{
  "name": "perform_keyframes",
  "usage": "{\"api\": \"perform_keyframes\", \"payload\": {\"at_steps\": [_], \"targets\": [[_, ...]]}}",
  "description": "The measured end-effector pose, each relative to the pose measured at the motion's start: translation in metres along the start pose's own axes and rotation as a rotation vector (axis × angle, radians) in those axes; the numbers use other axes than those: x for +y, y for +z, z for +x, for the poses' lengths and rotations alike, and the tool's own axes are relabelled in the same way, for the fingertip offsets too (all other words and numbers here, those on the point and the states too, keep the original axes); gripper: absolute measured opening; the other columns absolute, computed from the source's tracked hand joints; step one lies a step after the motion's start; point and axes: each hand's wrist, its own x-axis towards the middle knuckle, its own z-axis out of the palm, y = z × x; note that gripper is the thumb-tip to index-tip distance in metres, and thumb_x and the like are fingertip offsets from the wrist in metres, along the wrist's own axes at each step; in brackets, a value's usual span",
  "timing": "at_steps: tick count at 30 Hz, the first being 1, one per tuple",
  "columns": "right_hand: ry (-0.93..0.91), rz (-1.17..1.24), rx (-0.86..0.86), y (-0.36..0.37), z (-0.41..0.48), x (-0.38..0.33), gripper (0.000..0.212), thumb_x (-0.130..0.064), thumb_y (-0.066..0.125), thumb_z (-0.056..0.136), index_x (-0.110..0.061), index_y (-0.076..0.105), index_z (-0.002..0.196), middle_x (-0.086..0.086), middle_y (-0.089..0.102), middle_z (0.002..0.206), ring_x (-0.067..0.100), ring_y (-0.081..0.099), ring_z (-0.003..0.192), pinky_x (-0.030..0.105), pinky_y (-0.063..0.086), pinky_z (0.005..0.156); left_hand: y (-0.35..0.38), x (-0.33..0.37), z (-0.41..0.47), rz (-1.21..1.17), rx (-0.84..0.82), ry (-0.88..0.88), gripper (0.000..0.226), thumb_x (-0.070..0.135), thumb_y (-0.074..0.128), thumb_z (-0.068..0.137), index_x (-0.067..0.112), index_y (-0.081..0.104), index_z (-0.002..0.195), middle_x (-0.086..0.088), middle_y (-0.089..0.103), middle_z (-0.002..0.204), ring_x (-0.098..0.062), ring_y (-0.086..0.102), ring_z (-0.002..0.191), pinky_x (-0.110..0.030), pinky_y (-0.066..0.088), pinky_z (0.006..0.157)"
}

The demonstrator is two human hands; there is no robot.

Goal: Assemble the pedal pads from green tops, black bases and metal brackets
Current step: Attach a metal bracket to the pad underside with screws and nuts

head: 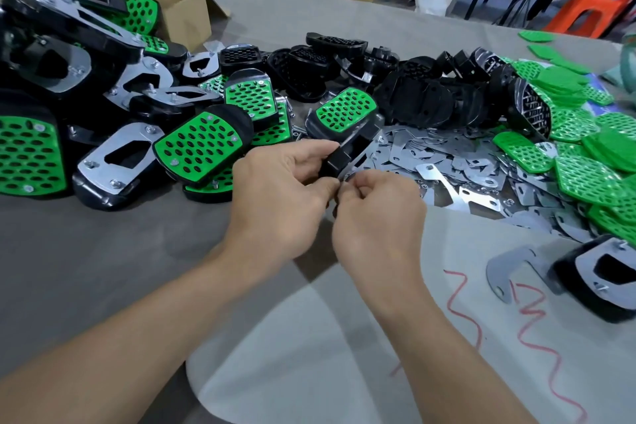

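Finished pads lie heaped at 9 to 10 o'clock on the table, some green side up, others showing their metal backs. An open carton stands behind them at 11 o'clock.

At centre, the left hand has its fingers curled round the near black end of a pad, which tilts away toward 12 o'clock with its green top facing up. The right hand touches the left at its 3 o'clock side. Its fingers are curled tight, and thumb and forefinger pinch at the pad's near end. Whether a small fastener sits between them cannot be told.

Black bases are piled at 12 to 1 o'clock. Flat brackets spread out at 2 to 3 o'clock, just beyond the right hand. Green tops are stacked against them at 3 o'clock.

At 4 o'clock a single bracket lies on a white sheet, beside an upturned pad. A red scribble runs toward 5 o'clock. An orange stool stands far off at 1 o'clock.
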Motion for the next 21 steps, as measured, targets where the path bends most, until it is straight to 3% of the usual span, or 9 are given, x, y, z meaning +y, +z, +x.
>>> {"api": "perform_keyframes", "payload": {"at_steps": [4,6,9,13,17,21], "targets": [[-0.071,0.061,-0.196,-0.015,0.016,0.004,0.025,-0.028,0.065,0.088,-0.016,0.069,0.066,0.001,0.067,0.058,0.012,0.056,0.050,0.029,0.043,0.046,-0.002,0.000,0.004,-0.055,0.046,-0.023,0.038,-0.001,0.076,0.075,0.024,0.079,0.104,0.010,0.080,0.086,-0.005,0.077,0.080,-0.034,0.064,0.075],[-0.115,0.003,-0.077,-0.025,0.031,0.011,0.026,-0.037,0.065,0.087,-0.017,0.070,0.072,-0.002,0.067,0.059,0.010,0.056,0.049,0.029,0.045,0.048,-0.005,0.001,0.006,-0.131,0.057,-0.083,0.042,-0.012,0.074,0.080,0.026,0.076,0.098,0.009,0.079,0.079,-0.006,0.075,0.070,-0.025,0.062,0.061],[-0.156,-0.036,0.047,-0.035,0.046,0.020,0.014,-0.032,0.071,0.086,-0.025,0.067,0.075,-0.013,0.065,0.058,0.005,0.060,0.060,0.026,0.044,0.061,-0.009,0.001,0.007,-0.200,0.022,-0.165,0.041,-0.017,0.071,0.080,0.022,0.075,0.093,0.004,0.079,0.077,-0.011,0.074,0.062,-0.021,0.057,0.053],[-0.226,-0.151,0.000,-0.034,0.046,0.024,0.013,-0.021,0.069,0.088,-0.022,0.065,0.075,-0.009,0.059,0.055,0.010,0.056,0.058,0.025,0.042,0.055,-0.010,0.001,0.009,-0.254,-0.028,-0.226,0.039,-0.019,0.071,0.078,0.018,0.076,0.091,-0.001,0.078,0.074,-0.016,0.072,0.059,-0.023,0.057,0.052],[-0.268,-0.322,0.000,-0.038,0.045,0.025,0.013,-0.018,0.063,0.088,-0.019,0.064,0.075,-0.002,0.062,0.058,0.025,0.058,0.065,0.034,0.051,0.064,-0.010,0.000,0.008,-0.263,-0.044,-0.233,0.040,-0.018,0.072,0.078,0.020,0.076,0.089,-0.002,0.079,0.075,-0.015,0.073,0.061,-0.023,0.057,0.053],[-0.283,-0.387,0.007,-0.032,0.041,0.023,0.014,-0.014,0.058,0.088,-0.014,0.062,0.075,0.003,0.059,0.061,0.033,0.054,0.068,0.036,0.042,0.061,-0.008,-0.001,0.005,-0.217,-0.051,-0.185,0.040,-0.015,0.076,0.076,0.021,0.076,0.092,-0.001,0.080,0.078,-0.016,0.075,0.065,-0.023,0.057,0.054]]}}
